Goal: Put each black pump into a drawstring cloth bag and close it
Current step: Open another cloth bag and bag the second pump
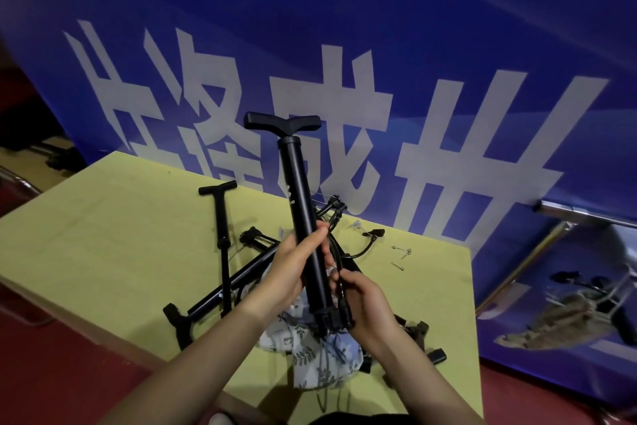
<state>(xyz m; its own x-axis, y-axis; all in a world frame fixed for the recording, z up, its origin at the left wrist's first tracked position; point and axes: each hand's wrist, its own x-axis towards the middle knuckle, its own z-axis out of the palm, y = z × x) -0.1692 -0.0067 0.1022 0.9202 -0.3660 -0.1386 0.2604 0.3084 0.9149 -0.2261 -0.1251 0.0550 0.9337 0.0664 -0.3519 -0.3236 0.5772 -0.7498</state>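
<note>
A black pump [301, 197] with a T-handle stands nearly upright above the yellow table [103, 235]. My left hand [293, 262] grips its barrel at mid-height. My right hand [365, 304] holds the pump's black hose and base at the lower end. Under both hands lies a white drawstring cloth bag [310, 352] with a grey leaf print. Two more black pumps lie on the table, one [223, 245] pointing away and one [220, 293] crossing it diagonally.
A blue banner [344, 45] with large white characters stands right behind the table. Loose black hoses [368, 242] and small metal needles [401, 252] lie near the far edge. Red floor shows at left. A poster [568, 293] leans at right.
</note>
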